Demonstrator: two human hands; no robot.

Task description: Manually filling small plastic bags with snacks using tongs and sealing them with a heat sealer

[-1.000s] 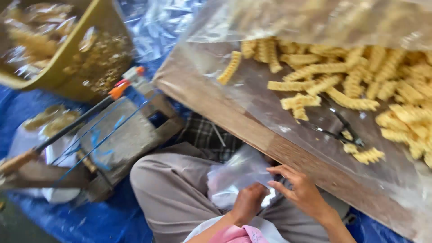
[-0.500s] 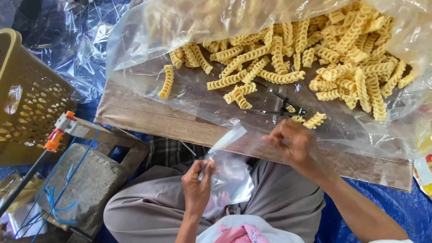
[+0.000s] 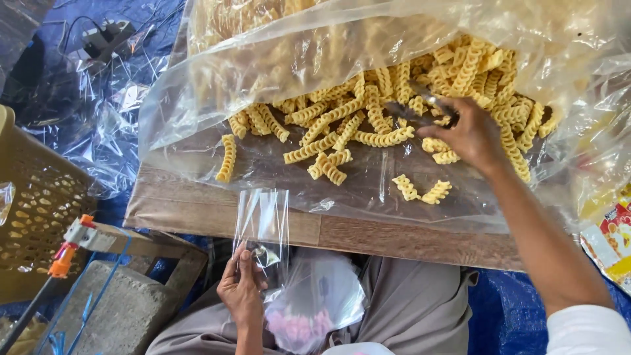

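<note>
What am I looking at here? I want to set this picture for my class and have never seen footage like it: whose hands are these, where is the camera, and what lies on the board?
The camera sits on a person's head and looks down at their own lap and hands. The left hand holds up a small clear plastic bag. The right hand reaches with metal tongs into a heap of yellow spiral snacks. These lie on a clear plastic sheet spread over a wooden board. A yellow basket stands at the left.
</note>
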